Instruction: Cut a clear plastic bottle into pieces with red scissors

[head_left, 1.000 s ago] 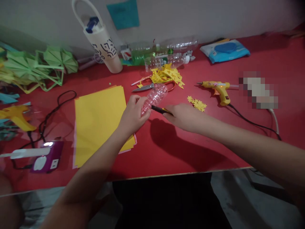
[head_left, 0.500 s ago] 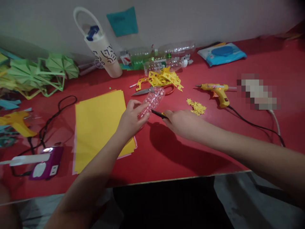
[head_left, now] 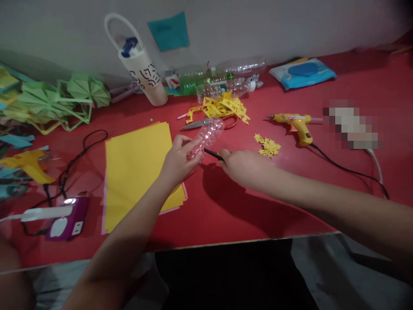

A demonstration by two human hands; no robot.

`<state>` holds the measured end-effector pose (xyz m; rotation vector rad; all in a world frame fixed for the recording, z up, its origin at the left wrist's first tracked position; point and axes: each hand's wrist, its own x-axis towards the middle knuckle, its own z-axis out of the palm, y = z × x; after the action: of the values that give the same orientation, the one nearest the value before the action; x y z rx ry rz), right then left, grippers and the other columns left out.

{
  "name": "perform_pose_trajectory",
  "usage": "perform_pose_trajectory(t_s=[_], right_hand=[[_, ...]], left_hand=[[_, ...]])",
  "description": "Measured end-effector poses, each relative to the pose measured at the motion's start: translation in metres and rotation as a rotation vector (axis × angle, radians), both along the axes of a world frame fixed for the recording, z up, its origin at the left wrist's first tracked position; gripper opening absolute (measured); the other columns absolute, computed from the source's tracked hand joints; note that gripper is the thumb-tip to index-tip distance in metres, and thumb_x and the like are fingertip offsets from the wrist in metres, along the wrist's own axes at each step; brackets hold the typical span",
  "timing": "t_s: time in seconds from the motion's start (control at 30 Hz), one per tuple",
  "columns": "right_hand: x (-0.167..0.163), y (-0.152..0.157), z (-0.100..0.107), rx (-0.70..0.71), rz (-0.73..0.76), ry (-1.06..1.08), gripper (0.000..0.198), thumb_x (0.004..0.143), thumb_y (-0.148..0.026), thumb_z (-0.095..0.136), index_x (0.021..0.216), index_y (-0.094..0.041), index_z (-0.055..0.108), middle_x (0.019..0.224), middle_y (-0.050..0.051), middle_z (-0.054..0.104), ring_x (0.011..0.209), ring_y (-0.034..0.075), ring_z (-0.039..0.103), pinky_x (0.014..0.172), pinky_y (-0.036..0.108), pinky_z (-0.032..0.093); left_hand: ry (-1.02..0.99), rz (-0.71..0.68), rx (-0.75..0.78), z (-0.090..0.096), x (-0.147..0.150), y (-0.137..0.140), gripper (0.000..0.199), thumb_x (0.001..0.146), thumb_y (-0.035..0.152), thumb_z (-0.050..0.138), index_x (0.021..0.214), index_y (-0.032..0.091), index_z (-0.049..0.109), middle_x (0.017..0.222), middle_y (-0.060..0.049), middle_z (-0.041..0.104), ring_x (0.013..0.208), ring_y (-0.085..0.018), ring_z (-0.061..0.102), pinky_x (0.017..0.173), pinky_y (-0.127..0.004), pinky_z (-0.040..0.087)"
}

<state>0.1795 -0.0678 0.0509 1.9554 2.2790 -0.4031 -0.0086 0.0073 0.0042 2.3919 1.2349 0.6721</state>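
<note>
My left hand [head_left: 182,157] is closed around the lower part of a clear plastic bottle [head_left: 213,129], which lies tilted over the red table. In my right hand [head_left: 240,165] is a dark, narrow cutter knife [head_left: 213,154] with a bit of yellow at the grip. Its tip meets the bottle's side close to my left fingertips; whether it has pierced the plastic I cannot tell. Just behind the bottle lie scissors [head_left: 195,124] with red-orange handles, partly hidden by it. A stack of yellow paper [head_left: 138,168] is under and beside my left forearm.
Yellow paper scraps [head_left: 226,105] and small yellow stars [head_left: 269,147] lie beyond my hands. Glue guns rest right [head_left: 298,125] and left [head_left: 29,165], with cords trailing. Several plastic bottles [head_left: 238,88], a white tumbler [head_left: 146,77], a wipes pack [head_left: 306,73] and a purple extension box [head_left: 75,219] stand around.
The view has shifted slightly, so the table's things sit a little further right. Both hands keep their hold, and the knife tip stays at the bottle's side.
</note>
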Motion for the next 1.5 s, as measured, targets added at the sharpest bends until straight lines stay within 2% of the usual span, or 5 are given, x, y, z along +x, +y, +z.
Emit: perform_pose_trajectory(t_s=[0.4,0.87,1.1,1.27,1.5], right_hand=[[-0.003,-0.009,-0.004,0.011,-0.035,0.006,0.033,0.1,-0.023,0.033,0.113,-0.008,0.06,0.084,0.02,0.075,0.075,0.03,0.072,0.057,0.033,0.038],[0.006,0.005,0.011,0.052,0.009,0.07,0.033,0.099,-0.027,0.039,0.113,-0.012,0.064,0.089,0.014,0.075,0.073,0.024,0.067,0.054,0.031,0.026],[-0.001,-0.003,0.005,-0.003,-0.022,0.029,0.034,0.1,-0.025,0.037,0.114,-0.01,0.063,0.083,0.015,0.075,0.069,0.025,0.068,0.055,0.031,0.032],[-0.017,-0.016,-0.003,0.043,0.002,-0.087,0.029,0.097,-0.011,0.034,0.111,-0.007,0.059,0.082,0.017,0.072,0.07,0.025,0.071,0.051,0.028,0.035],[-0.047,-0.026,-0.001,0.097,-0.069,-0.17,0.041,0.091,0.004,0.026,0.116,-0.003,0.058,0.081,0.016,0.071,0.066,0.02,0.073,0.044,0.023,0.036]], left_hand=[[-0.071,-0.019,-0.071,-0.004,-0.004,0.008,0.041,0.087,0.027,0.058,0.127,0.027,0.065,0.108,-0.003,0.053,0.098,-0.015,0.056,0.087,-0.03,0.054],[-0.042,-0.03,-0.098,-0.002,-0.003,0.007,0.045,0.087,0.019,0.054,0.13,0.03,0.062,0.111,-0.003,0.054,0.099,-0.016,0.055,0.084,-0.03,0.053],[-0.08,-0.012,-0.135,-0.002,-0.002,0.009,0.048,0.084,0.018,0.058,0.13,0.031,0.063,0.109,-0.001,0.054,0.095,-0.015,0.055,0.082,-0.029,0.054],[-0.062,-0.018,-0.102,-0.002,-0.001,0.008,0.046,0.086,0.02,0.057,0.13,0.028,0.063,0.107,-0.002,0.054,0.095,-0.014,0.055,0.084,-0.028,0.054],[-0.026,-0.016,-0.028,-0.005,-0.001,0.007,0.048,0.085,0.018,0.057,0.132,0.029,0.061,0.11,-0.003,0.054,0.103,-0.017,0.055,0.092,-0.032,0.053]])
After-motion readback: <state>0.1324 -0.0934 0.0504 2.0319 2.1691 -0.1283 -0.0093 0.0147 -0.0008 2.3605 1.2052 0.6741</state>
